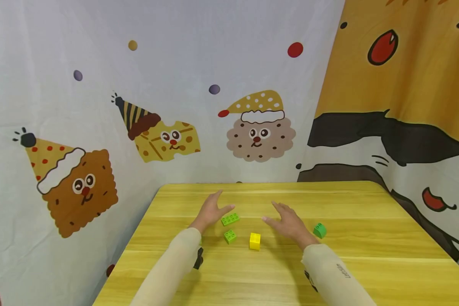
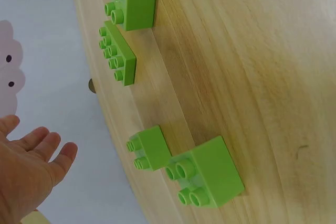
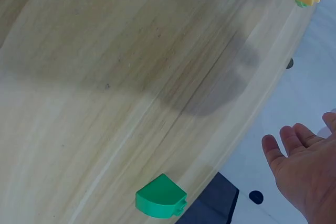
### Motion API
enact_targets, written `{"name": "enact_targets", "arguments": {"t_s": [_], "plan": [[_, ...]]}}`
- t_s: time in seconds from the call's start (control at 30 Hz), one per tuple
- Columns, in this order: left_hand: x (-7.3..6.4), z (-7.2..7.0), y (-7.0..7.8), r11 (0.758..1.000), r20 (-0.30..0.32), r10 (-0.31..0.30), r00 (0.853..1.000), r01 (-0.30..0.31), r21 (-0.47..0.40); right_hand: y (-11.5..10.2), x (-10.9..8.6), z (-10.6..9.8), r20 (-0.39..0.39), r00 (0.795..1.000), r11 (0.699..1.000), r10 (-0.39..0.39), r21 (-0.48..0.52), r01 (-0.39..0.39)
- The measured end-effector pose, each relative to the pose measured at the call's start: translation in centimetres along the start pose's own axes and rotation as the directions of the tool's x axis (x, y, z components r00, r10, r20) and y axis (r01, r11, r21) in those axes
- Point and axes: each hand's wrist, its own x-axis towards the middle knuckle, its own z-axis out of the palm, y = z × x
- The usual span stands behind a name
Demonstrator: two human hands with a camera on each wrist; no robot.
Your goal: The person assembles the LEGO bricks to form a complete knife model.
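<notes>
Both hands hover over the wooden table, fingers extended and holding nothing. My left hand point(image 1: 209, 212) is just left of a flat light green building block point(image 1: 230, 219) with two rows of studs. Nearer lies a small light green block point(image 1: 230, 236), with a yellow block point(image 1: 254, 241) to its right. In the left wrist view, two more light green blocks, one smaller point(image 2: 149, 148) and one larger point(image 2: 207, 174), sit close together; the head view does not show them. My right hand point(image 1: 289, 223) is between the yellow block and a darker green, curved block point(image 1: 319, 230).
The wooden table point(image 1: 352, 204) has rounded far corners. Behind it hangs a white cloth point(image 1: 176, 51) printed with cartoon figures, reaching round the left and right sides. Dark devices sit under both wrists.
</notes>
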Motion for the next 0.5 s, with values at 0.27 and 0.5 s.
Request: {"name": "enact_targets", "arguments": {"t_s": [0.27, 0.5], "plan": [[0.09, 0.11, 0.01, 0.998, -0.008, -0.039, 0.999, 0.039, -0.052, -0.01, -0.14, 0.29, 0.006, 1.000, 0.999, 0.012, 0.051, -0.012], [-0.03, 0.32, -0.32, 0.994, -0.014, -0.049, 0.999, 0.048, -0.101, 0.15, -0.40, 0.88, -0.011, 1.000, 0.994, 0.011, 0.110, -0.010]]}}
